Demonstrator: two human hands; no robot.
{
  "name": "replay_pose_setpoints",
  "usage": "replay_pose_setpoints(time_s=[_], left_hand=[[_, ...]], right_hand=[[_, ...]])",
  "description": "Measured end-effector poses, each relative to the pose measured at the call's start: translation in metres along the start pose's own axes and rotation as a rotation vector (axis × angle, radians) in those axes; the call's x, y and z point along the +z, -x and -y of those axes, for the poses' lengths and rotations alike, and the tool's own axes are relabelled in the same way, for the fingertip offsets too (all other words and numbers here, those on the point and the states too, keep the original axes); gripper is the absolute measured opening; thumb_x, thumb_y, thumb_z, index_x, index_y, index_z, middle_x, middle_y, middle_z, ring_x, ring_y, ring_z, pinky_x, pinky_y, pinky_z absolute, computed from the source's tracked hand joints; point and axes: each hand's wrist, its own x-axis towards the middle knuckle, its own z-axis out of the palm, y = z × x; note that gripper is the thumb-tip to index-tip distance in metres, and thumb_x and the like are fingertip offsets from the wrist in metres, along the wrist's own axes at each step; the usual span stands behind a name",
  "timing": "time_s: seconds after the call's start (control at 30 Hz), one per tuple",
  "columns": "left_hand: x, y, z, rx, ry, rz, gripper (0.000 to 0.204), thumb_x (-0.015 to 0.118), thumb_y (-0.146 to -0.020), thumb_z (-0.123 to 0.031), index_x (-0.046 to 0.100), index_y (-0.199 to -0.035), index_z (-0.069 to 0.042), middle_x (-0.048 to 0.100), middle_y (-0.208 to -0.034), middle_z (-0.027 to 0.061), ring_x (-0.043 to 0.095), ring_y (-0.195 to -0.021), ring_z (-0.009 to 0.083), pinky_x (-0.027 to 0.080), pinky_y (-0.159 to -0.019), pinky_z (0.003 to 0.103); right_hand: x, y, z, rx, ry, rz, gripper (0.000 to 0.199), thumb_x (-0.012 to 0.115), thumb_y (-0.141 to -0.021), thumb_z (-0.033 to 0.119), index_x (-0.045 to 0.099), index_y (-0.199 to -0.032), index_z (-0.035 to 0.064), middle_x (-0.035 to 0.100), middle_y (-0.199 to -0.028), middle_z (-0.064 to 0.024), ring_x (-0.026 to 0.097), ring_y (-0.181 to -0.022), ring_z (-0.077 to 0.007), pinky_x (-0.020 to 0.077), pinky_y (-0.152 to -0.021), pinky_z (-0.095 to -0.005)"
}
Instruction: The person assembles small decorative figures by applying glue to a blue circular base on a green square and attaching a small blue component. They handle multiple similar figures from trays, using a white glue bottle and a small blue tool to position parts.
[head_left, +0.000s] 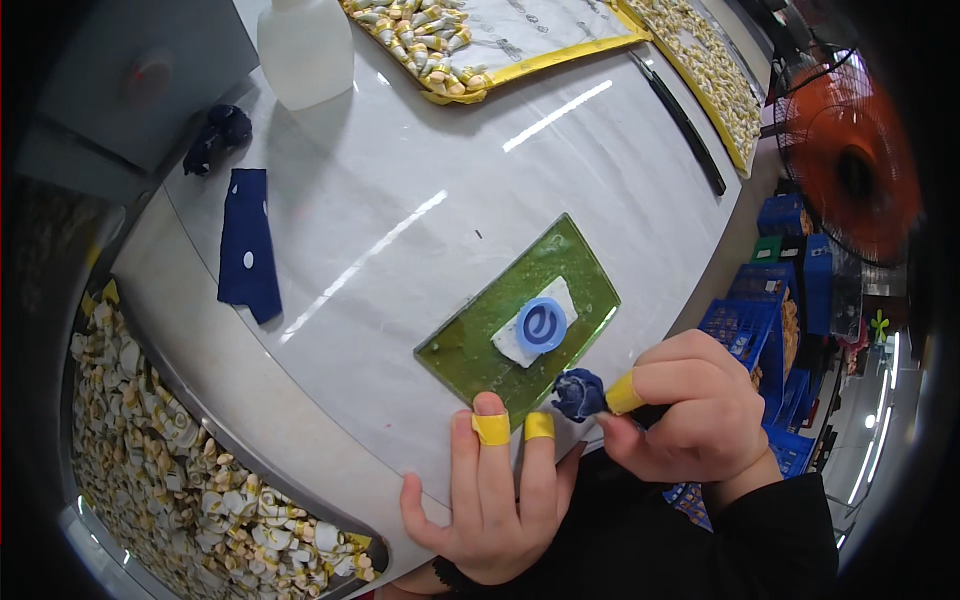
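A green rectangular plate point(466, 338) lies aslant on the table, with a white pad point(512, 350) on it. On the pad rests a small round light-blue cap-like piece point(541, 325) with a dark curved mark inside. My left hand point(500, 510) lies with its fingers stretched out at the plate's near edge. Yellow tape wraps two of its fingers. Right of it, my right hand point(695, 410), also with a yellow-taped finger, pinches a crumpled dark-blue cloth wad point(579, 394) just off the plate's near right edge.
A flat dark-blue cloth piece point(248, 245) and another cloth wad point(217, 138) lie at left. Behind them stands a white bottle point(306, 60). Far off are a yellow-edged tray point(560, 50) and black tweezers point(685, 125). Small parts fill a trough point(205, 425); an orange fan point(850, 160) stands right.
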Motion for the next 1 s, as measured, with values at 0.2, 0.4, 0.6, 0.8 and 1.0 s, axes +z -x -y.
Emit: replay_pose_setpoints(time_s=[0.2,0.4,0.6,0.8,1.0], left_hand=[[0.0,0.0,0.0,0.015,0.016,-0.002,0.028,0.062,-0.092,-0.048,0.059,-0.105,-0.024,0.071,-0.115,0.0022,0.067,-0.104,0.0181,0.034,-0.095,0.054],[0.002,0.0,0.0,0.02,0.01,-0.016,0.026,0.062,-0.091,-0.047,0.058,-0.098,-0.022,0.071,-0.116,0.0028,0.067,-0.105,0.0179,0.035,-0.094,0.054],[0.0,-0.002,0.001,0.017,0.008,-0.012,0.027,0.063,-0.091,-0.048,0.059,-0.099,-0.022,0.071,-0.116,0.0025,0.067,-0.106,0.0174,0.035,-0.095,0.054],[-0.004,-0.001,0.001,0.033,0.024,0.026,0.029,0.061,-0.093,-0.049,0.06,-0.104,-0.022,0.07,-0.117,0.0019,0.066,-0.108,0.017,0.034,-0.096,0.054],[-0.001,-0.002,0.001,0.031,0.011,0.005,0.029,0.06,-0.093,-0.049,0.06,-0.104,-0.022,0.071,-0.116,0.0021,0.066,-0.108,0.017,0.035,-0.095,0.054]], right_hand=[[0.009,-0.004,-0.004,0.049,0.035,0.036,0.023,0.077,-0.07,-0.006,0.059,-0.082,0.0014,0.064,-0.086,-0.0117,0.062,-0.069,-0.0256,0.0534,-0.059,-0.0313],[0.027,-0.015,-0.002,0.048,0.015,0.0,0.037,0.079,-0.069,-0.006,0.047,-0.062,0.0114,0.067,-0.086,-0.0049,0.065,-0.075,-0.0237,0.0521,-0.06,-0.0299],[0.009,-0.006,-0.001,-0.029,-0.077,-0.043,0.026,0.075,-0.07,-0.009,0.053,-0.077,0.0024,0.064,-0.088,-0.0132,0.064,-0.073,-0.027,0.055,-0.059,-0.0334],[0.003,-0.004,-0.004,0.021,0.035,0.056,0.025,0.075,-0.068,-0.009,0.055,-0.076,0.0021,0.064,-0.088,-0.0121,0.064,-0.073,-0.0263,0.0545,-0.059,-0.0322],[0.022,-0.017,-0.008,-0.059,-0.005,0.016,0.019,0.073,-0.07,-0.006,0.056,-0.078,-0.0024,0.063,-0.089,-0.0158,0.065,-0.075,-0.03,0.0551,-0.063,-0.0338]])
